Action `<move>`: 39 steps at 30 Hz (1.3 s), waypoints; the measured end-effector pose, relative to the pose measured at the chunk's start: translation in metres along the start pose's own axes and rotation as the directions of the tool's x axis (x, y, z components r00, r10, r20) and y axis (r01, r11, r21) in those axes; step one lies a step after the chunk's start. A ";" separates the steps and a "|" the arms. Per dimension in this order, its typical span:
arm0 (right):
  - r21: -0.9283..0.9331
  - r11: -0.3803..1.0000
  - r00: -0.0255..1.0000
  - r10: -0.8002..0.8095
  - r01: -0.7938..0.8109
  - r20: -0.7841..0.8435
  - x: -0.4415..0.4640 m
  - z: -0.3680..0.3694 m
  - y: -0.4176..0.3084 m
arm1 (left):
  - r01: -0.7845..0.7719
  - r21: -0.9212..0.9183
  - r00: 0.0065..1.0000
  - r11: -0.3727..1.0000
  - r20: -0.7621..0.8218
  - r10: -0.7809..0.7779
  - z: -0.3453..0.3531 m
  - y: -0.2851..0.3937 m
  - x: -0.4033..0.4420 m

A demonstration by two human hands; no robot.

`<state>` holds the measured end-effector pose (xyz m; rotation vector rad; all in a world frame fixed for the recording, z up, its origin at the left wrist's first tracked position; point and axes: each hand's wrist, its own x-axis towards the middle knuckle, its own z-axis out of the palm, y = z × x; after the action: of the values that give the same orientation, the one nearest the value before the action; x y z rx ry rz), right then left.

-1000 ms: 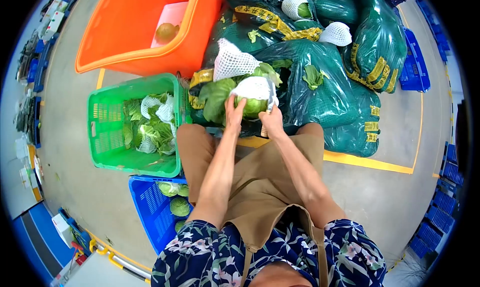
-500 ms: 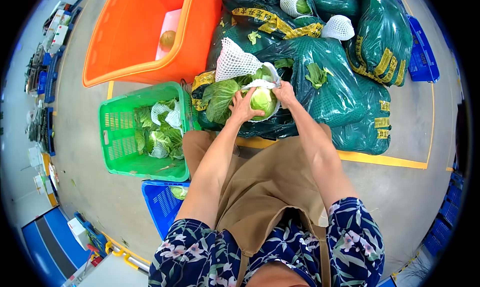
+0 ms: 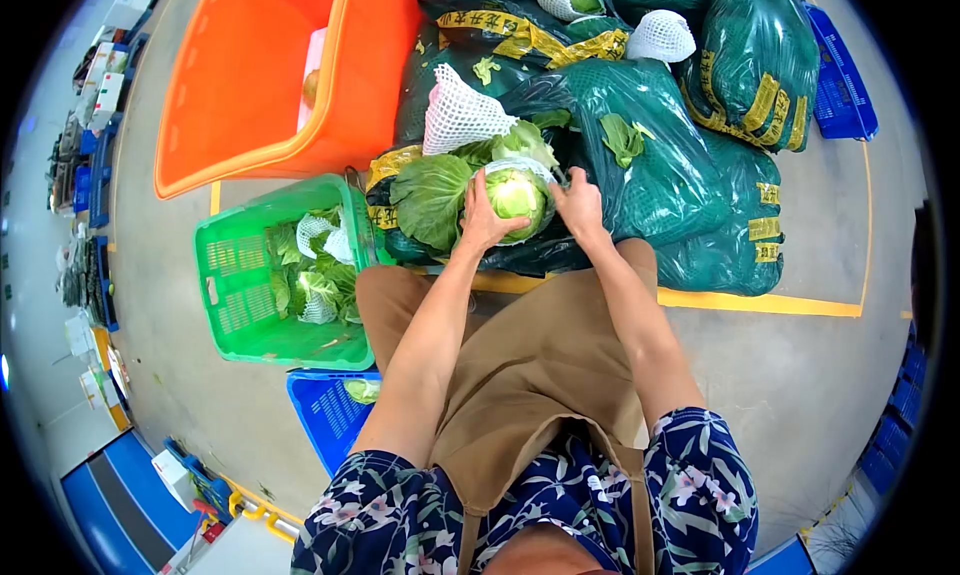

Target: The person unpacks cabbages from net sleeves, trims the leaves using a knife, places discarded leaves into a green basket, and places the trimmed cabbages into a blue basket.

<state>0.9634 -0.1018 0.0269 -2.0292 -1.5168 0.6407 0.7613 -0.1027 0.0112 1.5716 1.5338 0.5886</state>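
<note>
A pale green cabbage (image 3: 518,197) rests on dark green bags in front of me, with a white foam net (image 3: 522,165) round its far side. My left hand (image 3: 483,213) grips the cabbage from its left, fingers and thumb spread over it. At the cabbage's right edge, my right hand (image 3: 578,203) has its fingertips at the net's rim; whether they pinch it is hard to make out. Large loose leaves (image 3: 432,197) lie left of the cabbage. Just beyond them stands another white foam net (image 3: 462,115).
Green bags (image 3: 640,165) with yellow tape are piled ahead and right. An orange bin (image 3: 365,85) stands at the upper left, a green crate (image 3: 235,315) of leaves and nets below it. Nearer is a blue crate (image 3: 325,415); another blue crate (image 3: 842,85) sits far right.
The knife seen in my right hand a second ago no longer shows. The foam net has slid back, baring the cabbage's top. My right hand has shifted slightly to the right.
</note>
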 end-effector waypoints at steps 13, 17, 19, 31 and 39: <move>-0.382 0.829 0.897 -0.287 0.409 0.337 -0.013 0.015 0.005 | 0.045 0.203 0.999 0.978 -0.034 -0.039 0.020 0.005 0.007; -0.381 0.831 0.894 -0.271 0.404 0.356 0.004 0.019 0.005 | 0.048 0.245 0.999 0.968 -0.033 -0.041 0.025 0.006 0.016; -0.432 0.810 0.881 -0.205 0.397 0.425 0.003 0.011 -0.007 | 0.040 0.231 0.999 0.972 0.001 -0.042 0.023 0.002 0.023; -0.463 0.869 0.860 0.096 0.173 0.501 0.019 0.035 0.038 | -0.028 0.308 0.997 0.951 0.076 0.005 0.014 0.013 0.009; -0.127 0.988 0.799 0.147 -0.089 0.584 0.008 -0.024 0.009 | -0.046 0.211 0.993 0.976 0.116 0.022 -0.002 0.001 0.013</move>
<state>0.9874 -0.0990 0.0382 -2.1154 -1.7845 1.3852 0.7624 -0.0892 0.0103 1.7648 1.5273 0.3550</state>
